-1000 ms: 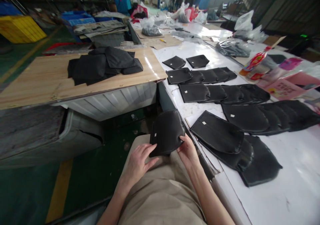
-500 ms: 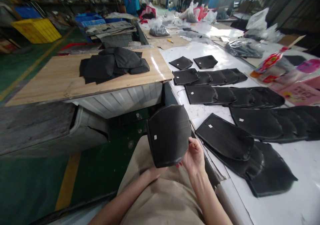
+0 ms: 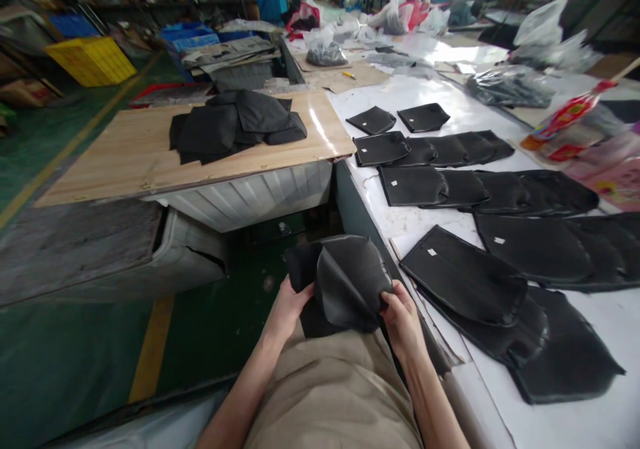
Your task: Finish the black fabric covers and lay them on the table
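1. Gripping a black sheet-like piece [image 3: 345,269] above the lap beside a workshop table, a person holds it at both sides, its surface folded and bent.
2. The left hand [image 3: 287,312] closes thumb and fingers on its left side; the right hand [image 3: 404,319] pinches its right edge, thumb and fingers nearly together.
3. On the white tabletop [image 3: 565,429], similar black pieces lie in overlapping rows, among them a short row [image 3: 383,148], a middle row [image 3: 413,186] and a longer row [image 3: 535,246], with a fanned group [image 3: 470,276] nearest the person. Several bear small pale labels.
4. To the left, a loose heap [image 3: 240,126] of black pieces sits on a wooden board [image 3: 135,149].
5. By appearance, the ordered rows are well advanced; whether the heap is finished or unfinished stock cannot be told.
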{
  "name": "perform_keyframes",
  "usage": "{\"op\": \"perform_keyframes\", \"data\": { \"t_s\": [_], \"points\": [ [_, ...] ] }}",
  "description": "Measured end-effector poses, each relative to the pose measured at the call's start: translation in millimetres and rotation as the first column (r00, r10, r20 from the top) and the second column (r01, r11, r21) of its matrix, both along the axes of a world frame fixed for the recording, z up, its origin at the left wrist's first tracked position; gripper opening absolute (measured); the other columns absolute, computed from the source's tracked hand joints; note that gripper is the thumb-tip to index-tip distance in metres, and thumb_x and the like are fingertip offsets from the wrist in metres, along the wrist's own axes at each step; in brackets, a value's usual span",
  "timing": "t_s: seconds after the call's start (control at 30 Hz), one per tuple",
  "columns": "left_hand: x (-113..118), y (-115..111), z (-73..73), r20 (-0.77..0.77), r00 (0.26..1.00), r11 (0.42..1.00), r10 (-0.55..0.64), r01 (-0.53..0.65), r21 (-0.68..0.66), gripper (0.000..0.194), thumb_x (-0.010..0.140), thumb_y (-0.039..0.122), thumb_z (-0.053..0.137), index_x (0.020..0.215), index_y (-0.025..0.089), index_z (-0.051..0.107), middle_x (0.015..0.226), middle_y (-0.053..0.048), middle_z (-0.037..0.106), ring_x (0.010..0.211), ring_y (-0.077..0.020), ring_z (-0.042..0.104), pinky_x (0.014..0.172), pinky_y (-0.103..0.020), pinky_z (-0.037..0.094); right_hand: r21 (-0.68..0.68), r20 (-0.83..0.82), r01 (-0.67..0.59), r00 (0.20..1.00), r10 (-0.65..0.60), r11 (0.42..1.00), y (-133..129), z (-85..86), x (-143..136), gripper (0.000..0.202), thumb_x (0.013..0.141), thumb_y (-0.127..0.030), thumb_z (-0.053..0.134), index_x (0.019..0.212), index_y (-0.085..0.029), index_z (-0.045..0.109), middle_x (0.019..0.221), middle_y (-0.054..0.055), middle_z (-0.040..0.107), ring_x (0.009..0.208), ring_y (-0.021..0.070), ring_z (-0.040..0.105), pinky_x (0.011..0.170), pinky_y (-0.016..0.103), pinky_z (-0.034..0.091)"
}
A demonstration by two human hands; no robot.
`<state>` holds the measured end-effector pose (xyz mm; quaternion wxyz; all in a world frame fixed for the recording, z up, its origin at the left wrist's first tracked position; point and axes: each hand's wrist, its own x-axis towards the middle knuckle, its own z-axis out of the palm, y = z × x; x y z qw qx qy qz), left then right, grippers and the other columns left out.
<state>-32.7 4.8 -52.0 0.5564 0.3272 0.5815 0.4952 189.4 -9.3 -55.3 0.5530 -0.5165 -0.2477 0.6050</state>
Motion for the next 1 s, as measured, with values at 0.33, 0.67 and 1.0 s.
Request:
{"op": "perform_keyframes", "data": {
  "t_s": [0.33,0.67,1.0],
  "points": [
    [4,-2,12.2,-0.042,0.998,0.998,0.056,-0.057,-0.023,0.037,0.069,0.035,0.080,0.099,0.016,0.073,0.080,-0.004,0.076,0.077,-0.0261,0.072,0.066,-0.034,0.058,0.231,0.560,-0.208,0.827,0.045,0.951,-1,-19.7,-2,0.069,0.085,-0.056,0.068,0.142,-0.025,0.044,0.148,0.015,0.049,0.141,0.0325,0.045,0.116,0.055,0.036],
    [-8,-1,13.6,-0.559,0.829,0.985,-0.024,0.114,0.128,0.013,0.082,0.023,0.065,0.091,0.016,0.070,0.084,-0.005,0.075,0.078,-0.0214,0.071,0.071,-0.029,0.055,0.349,0.875,-0.585,0.483,-0.030,0.732,-27,14.1,-68,0.102,0.079,-0.041,0.079,0.159,-0.029,0.018,0.157,0.018,0.033,0.146,0.0405,0.034,0.114,0.061,0.040],
    [-12,-5,17.7,-0.513,0.854,0.979,-0.093,0.173,0.110,0.028,0.083,0.037,0.072,0.099,0.014,0.073,0.090,-0.007,0.078,0.082,-0.0223,0.073,0.073,-0.028,0.058,0.197,0.728,-0.413,0.669,0.150,0.889,15,-3.6,-16,0.030,0.089,-0.028,0.066,0.118,-0.023,0.062,0.114,0.009,0.069,0.110,0.0284,0.066,0.099,0.048,0.053]
  ]
}}
